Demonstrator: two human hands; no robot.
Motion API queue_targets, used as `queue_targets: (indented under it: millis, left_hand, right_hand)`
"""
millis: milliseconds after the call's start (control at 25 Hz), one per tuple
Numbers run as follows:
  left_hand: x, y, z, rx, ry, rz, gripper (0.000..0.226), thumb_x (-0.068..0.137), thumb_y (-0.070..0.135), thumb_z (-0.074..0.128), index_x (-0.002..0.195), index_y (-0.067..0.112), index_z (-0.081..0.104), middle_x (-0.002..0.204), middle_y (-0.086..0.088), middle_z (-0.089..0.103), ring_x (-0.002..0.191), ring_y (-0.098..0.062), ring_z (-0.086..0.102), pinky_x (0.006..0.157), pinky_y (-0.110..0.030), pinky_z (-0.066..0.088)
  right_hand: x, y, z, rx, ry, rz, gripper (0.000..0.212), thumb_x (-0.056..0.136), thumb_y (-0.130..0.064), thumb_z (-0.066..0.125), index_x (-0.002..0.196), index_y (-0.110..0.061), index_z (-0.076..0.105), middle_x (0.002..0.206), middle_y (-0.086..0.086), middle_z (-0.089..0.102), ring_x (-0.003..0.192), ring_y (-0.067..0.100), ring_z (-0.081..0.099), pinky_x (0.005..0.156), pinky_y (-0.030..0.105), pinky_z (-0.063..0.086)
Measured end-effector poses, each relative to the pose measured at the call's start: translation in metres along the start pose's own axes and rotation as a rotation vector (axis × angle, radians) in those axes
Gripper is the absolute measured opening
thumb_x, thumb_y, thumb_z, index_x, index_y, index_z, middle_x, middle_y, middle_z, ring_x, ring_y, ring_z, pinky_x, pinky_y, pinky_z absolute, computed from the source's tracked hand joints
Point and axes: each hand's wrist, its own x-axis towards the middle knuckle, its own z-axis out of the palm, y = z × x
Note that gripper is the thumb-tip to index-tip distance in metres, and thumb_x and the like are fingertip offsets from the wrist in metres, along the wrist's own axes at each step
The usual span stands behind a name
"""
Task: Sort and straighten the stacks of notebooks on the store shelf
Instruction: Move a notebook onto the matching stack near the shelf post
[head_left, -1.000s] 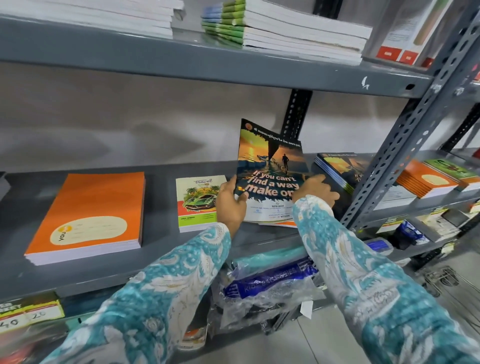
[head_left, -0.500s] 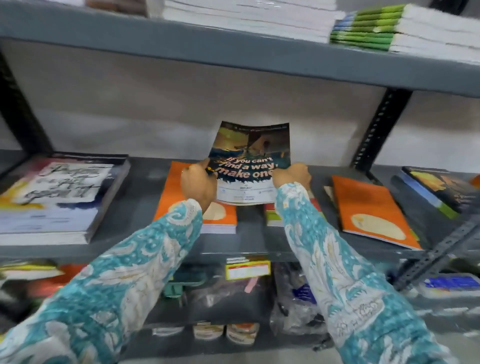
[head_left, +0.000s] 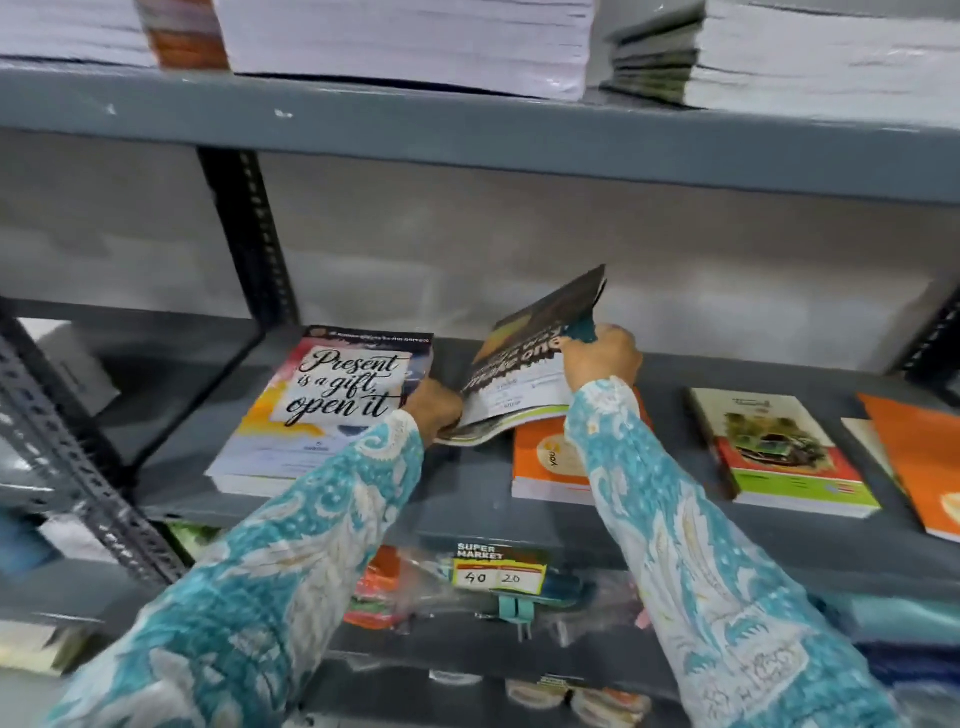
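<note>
Both my hands hold a thin dark notebook (head_left: 524, 364) with white lettering, tilted and bent above the grey middle shelf (head_left: 467, 509). My left hand (head_left: 434, 405) grips its lower left corner, and my right hand (head_left: 602, 358) grips its upper right edge. Just left of it lies a stack topped by a "Present is a gift, open it" notebook (head_left: 332, 405). Under the held notebook sits an orange notebook stack (head_left: 545, 467), partly hidden by my right sleeve.
A green-and-red car-cover notebook (head_left: 779, 452) and another orange notebook (head_left: 919, 457) lie to the right. Thick white stacks (head_left: 405, 41) fill the upper shelf. A dark upright post (head_left: 249, 234) stands behind the left stack. A yellow price tag (head_left: 498, 571) hangs below.
The view swung left along the shelf. The held notebook went from upright and facing me to tilted and bent, now beside the "Present is a gift" stack.
</note>
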Motion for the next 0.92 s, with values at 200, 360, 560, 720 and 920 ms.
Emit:
queue_targets:
  millis: [200, 360, 560, 720, 920]
  left_hand:
    - [0.016, -0.005, -0.006, -0.029, 0.090, 0.019, 0.035, 0.089, 0.015, 0.057, 0.114, -0.010, 0.057, 0.119, -0.025, 0.063, 0.111, -0.036, 0.060, 0.091, -0.036, 0.047]
    - [0.013, -0.008, -0.037, 0.048, 0.293, 0.106, 0.030, 0.088, 0.014, 0.055, 0.108, -0.005, 0.064, 0.112, -0.026, 0.067, 0.104, -0.038, 0.063, 0.087, -0.038, 0.048]
    - [0.013, -0.052, -0.109, 0.130, 0.541, 0.056, 0.025, 0.086, 0.006, 0.052, 0.102, -0.010, 0.062, 0.109, -0.033, 0.065, 0.104, -0.046, 0.059, 0.085, -0.044, 0.048]
    - [0.007, -0.105, -0.141, 0.180, 0.535, -0.052, 0.026, 0.084, 0.010, 0.054, 0.104, -0.005, 0.063, 0.108, -0.031, 0.065, 0.104, -0.046, 0.058, 0.086, -0.043, 0.048]
    - [0.000, -0.134, -0.146, 0.238, 0.554, -0.086, 0.025, 0.083, 0.010, 0.057, 0.102, -0.004, 0.066, 0.106, -0.032, 0.066, 0.102, -0.047, 0.059, 0.084, -0.044, 0.049]
  right_hand:
    - [-0.002, -0.003, 0.009, -0.033, 0.042, 0.018, 0.025, 0.088, -0.014, 0.058, 0.106, 0.002, 0.066, 0.111, 0.019, 0.069, 0.102, 0.037, 0.064, 0.085, 0.038, 0.052]
    - [-0.007, -0.018, 0.032, -0.017, 0.040, -0.059, 0.024, 0.086, -0.014, 0.060, 0.099, 0.004, 0.068, 0.105, 0.019, 0.071, 0.098, 0.037, 0.065, 0.082, 0.037, 0.053]
    - [-0.038, -0.036, 0.086, -0.003, -0.212, -0.035, 0.019, 0.086, -0.012, 0.057, 0.090, 0.004, 0.067, 0.095, 0.022, 0.067, 0.092, 0.035, 0.063, 0.077, 0.034, 0.048]
    - [-0.069, -0.036, 0.124, -0.066, -0.389, -0.036, 0.023, 0.086, -0.010, 0.057, 0.099, 0.005, 0.067, 0.108, 0.022, 0.068, 0.104, 0.036, 0.063, 0.074, 0.029, 0.044]
    - [-0.090, -0.018, 0.146, -0.126, -0.451, -0.024, 0.023, 0.084, -0.016, 0.060, 0.097, 0.003, 0.068, 0.108, 0.022, 0.068, 0.103, 0.036, 0.063, 0.081, 0.032, 0.050]
